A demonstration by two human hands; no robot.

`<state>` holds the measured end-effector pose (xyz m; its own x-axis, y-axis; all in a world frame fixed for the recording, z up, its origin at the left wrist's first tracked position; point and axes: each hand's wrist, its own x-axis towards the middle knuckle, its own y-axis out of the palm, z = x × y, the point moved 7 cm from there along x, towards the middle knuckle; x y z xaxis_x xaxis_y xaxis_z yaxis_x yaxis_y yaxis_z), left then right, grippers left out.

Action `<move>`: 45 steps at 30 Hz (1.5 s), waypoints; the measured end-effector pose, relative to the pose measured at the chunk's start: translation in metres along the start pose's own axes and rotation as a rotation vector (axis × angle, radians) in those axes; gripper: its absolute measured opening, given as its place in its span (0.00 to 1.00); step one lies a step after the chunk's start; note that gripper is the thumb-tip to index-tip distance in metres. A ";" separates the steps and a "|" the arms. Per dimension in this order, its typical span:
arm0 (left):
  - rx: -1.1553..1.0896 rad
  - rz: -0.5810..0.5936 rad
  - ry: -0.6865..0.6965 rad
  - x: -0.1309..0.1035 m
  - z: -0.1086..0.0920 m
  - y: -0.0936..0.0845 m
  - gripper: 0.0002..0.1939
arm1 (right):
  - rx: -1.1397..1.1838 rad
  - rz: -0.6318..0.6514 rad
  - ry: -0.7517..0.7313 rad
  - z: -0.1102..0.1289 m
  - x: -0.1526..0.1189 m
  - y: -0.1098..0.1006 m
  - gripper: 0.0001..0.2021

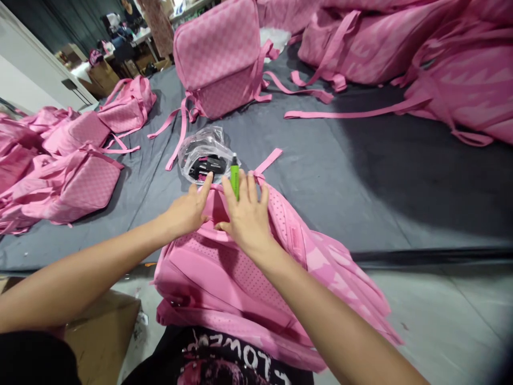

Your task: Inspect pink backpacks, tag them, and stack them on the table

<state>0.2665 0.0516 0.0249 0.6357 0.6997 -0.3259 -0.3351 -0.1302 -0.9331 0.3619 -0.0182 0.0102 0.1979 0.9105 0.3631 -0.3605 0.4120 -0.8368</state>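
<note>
Grey bench (385,176) is filling my view. Left fingers (204,191) are spreading wide; right fingers (243,192) are wedging a green marker (234,182) loosely, risking dropping it onto the backpack (208,272).

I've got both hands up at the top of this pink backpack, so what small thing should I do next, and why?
I'd probably lay the green marker on the grey cloth first. It sticks up between the fingers of your right hand, while that hand and your left hand are at the backpack. Freed fingers would likely handle the fabric better.
</note>
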 end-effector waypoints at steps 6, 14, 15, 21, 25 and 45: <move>0.086 0.181 0.070 0.015 0.002 0.001 0.55 | 0.000 0.072 0.067 0.009 0.013 0.017 0.41; 0.040 0.246 0.139 0.021 0.006 0.004 0.55 | 0.036 0.066 0.113 -0.002 0.009 0.015 0.40; 0.025 0.252 0.140 0.022 0.006 0.005 0.55 | 0.044 0.067 0.112 -0.003 0.009 0.017 0.41; -0.080 0.168 0.088 0.019 0.010 0.009 0.56 | 0.375 -0.028 -0.008 -0.017 0.008 0.009 0.28; -0.103 0.056 0.028 -0.008 0.009 0.007 0.52 | 0.856 -0.193 0.197 -0.067 0.017 -0.027 0.19; -0.372 0.050 0.067 0.010 0.019 0.013 0.57 | -0.083 0.443 -0.129 -0.060 0.175 0.149 0.26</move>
<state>0.2551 0.0706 0.0127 0.6732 0.6402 -0.3700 -0.0994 -0.4175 -0.9032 0.3978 0.2005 -0.0756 -0.0759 0.9971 0.0069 -0.3098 -0.0170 -0.9506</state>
